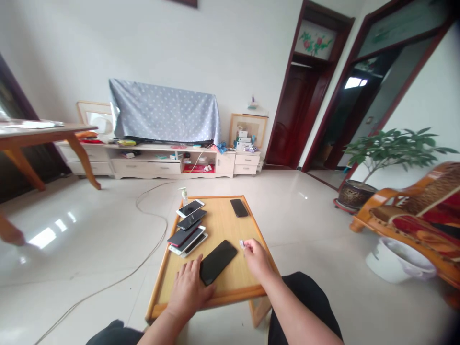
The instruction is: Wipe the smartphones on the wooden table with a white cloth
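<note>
On the small wooden table point(230, 282) lies a black smartphone point(220, 258), screen up and slanted. My left hand point(189, 286) holds its near left end, with the fingers along one edge and the thumb at the lower corner. Just right of that phone, my right hand point(256, 258) pinches a small whitish piece point(242, 244) between thumb and fingertips; whether it is cloth, paper or a packet I cannot tell. Several other phones overlap in a fanned row along the left side, a white-framed phone point(190, 208) farthest back. Another dark phone point(239, 208) rests alone at the far right.
A pump bottle point(184, 195) stands at the table's far left corner. A cable point(151, 251) runs over the floor on the left. To the right are a white bucket point(386, 261), a wooden chair point(413, 206) and a potted plant point(357, 194). A low cabinet point(147, 167) lines the wall.
</note>
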A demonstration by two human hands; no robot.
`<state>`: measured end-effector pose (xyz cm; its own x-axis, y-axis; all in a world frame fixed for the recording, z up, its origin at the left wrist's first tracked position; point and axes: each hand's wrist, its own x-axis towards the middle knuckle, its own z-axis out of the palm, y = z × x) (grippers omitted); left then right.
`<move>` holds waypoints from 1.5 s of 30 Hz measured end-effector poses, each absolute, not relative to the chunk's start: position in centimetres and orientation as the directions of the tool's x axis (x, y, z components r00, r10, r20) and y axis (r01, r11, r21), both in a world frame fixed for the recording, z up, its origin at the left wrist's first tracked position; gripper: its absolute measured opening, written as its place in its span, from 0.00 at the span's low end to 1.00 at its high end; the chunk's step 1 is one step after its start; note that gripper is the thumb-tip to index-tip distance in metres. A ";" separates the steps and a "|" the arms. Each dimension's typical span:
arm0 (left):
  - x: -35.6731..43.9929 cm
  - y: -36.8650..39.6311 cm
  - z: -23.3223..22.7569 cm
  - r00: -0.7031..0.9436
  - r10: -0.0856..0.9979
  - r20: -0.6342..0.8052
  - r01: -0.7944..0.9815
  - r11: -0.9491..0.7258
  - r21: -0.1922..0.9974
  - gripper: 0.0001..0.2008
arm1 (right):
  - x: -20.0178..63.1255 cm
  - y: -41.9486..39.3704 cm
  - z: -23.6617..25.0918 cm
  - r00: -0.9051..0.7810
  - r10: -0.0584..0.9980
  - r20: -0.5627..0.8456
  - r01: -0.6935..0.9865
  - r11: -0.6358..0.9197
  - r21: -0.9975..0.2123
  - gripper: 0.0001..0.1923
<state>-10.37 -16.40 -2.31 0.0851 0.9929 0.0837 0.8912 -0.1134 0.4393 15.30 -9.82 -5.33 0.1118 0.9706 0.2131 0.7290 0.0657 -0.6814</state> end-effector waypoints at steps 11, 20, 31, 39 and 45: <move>-11.3 -18.7 -4.4 0.067 0.965 0.255 0.863 -0.184 0.470 0.38 | 10.6 -12.7 -4.4 0.022 0.976 0.215 0.777 0.119 -0.618 0.12; -11.8 -19.3 -4.9 0.068 0.953 0.294 0.829 -0.218 0.515 0.39 | 6.1 -20.2 -2.8 -0.519 0.834 0.188 0.735 0.548 -0.400 0.24; -12.2 -19.6 -4.8 0.054 0.950 0.306 0.821 -0.217 0.528 0.40 | 6.3 -19.4 -2.0 -0.468 0.879 0.090 0.781 0.459 -0.425 0.28; -12.3 -19.4 -5.4 0.062 0.941 0.332 0.832 -0.233 0.503 0.42 | 8.0 -14.4 -1.4 -0.261 0.965 0.033 0.888 0.253 -0.384 0.26; -12.2 -19.1 -5.7 0.067 0.932 0.356 0.810 -0.259 0.526 0.46 | 5.0 -14.2 -1.9 -0.342 0.938 0.051 0.855 0.334 -0.397 0.25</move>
